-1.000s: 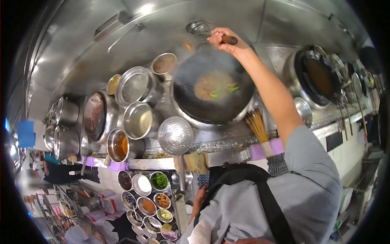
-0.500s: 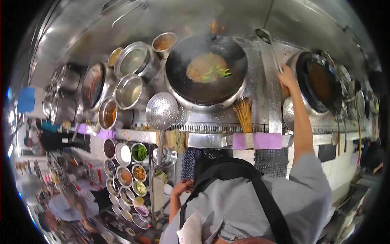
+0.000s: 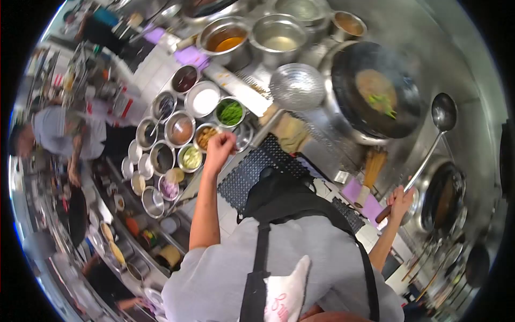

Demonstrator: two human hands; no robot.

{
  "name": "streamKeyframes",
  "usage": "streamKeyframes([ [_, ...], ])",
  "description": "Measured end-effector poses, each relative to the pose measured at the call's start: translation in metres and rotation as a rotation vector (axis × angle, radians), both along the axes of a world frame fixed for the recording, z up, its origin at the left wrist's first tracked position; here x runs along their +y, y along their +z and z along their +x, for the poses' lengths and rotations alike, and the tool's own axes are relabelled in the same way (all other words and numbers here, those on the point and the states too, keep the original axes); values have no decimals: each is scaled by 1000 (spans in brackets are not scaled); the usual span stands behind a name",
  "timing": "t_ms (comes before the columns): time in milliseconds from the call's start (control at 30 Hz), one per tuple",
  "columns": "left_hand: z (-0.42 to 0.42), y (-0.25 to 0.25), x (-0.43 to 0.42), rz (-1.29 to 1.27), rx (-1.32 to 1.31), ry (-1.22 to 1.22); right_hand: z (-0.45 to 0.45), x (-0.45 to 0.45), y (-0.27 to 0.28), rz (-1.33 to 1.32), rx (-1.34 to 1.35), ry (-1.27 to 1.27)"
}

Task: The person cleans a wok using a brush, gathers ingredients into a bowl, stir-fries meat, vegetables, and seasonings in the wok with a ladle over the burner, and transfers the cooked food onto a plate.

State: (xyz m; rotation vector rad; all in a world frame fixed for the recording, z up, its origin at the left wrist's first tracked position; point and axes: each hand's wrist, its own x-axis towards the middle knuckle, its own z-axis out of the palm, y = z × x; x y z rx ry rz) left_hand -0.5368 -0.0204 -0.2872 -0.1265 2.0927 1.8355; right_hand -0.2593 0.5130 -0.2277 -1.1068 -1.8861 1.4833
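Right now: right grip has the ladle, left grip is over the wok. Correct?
Not quite: the left grip isn't over the wok; the head view shows it by the bowl of brown chunks. The right grip does have the ladle.

Left hand (image 3: 221, 150) curled, arm (image 3: 205, 214) outstretched — right hand (image 3: 399, 203) clenched, out to the side.

A commercial kitchen is shown. A wok (image 3: 347, 91) with food is seated on a steel range (image 3: 343, 153); metal pots (image 3: 236, 58) and clustered ingredient bowls (image 3: 153, 203) are set nearby. Other people (image 3: 51, 131) are seen further off.
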Motion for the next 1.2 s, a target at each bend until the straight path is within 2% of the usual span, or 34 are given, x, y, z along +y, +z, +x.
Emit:
streamKeyframes([
  [67,-22,-10,-25,69,56,231,-36,-44,29,55,-61,31],
  [167,-60,-48,-58,283,-6,509,-82,-113,65,-345,132,286],
  [267,-92,-84,-84,410,-237,643,-119,-167,81,-601,45,556],
  [367,-113,-102,-84,418,-369,741,-165,-215,74,-861,-74,818],
  [433,-119,-107,-83,417,-327,731,-197,-252,62,-911,-182,963],
  [567,-124,-113,-76,354,-278,790,-244,-318,28,-611,-337,1174],
  [667,-126,-118,-73,356,-243,803,-261,-341,-54,253,47,1273],
  [767,-124,-115,-72,347,-207,805,-265,-364,-3,207,-404,1273],
  [1000,-123,-113,-73,342,-183,803,-253,-371,-24,282,-236,1313],
  [1200,-124,-118,-76,338,-172,773,-255,-370,-10,221,-349,1312],
])
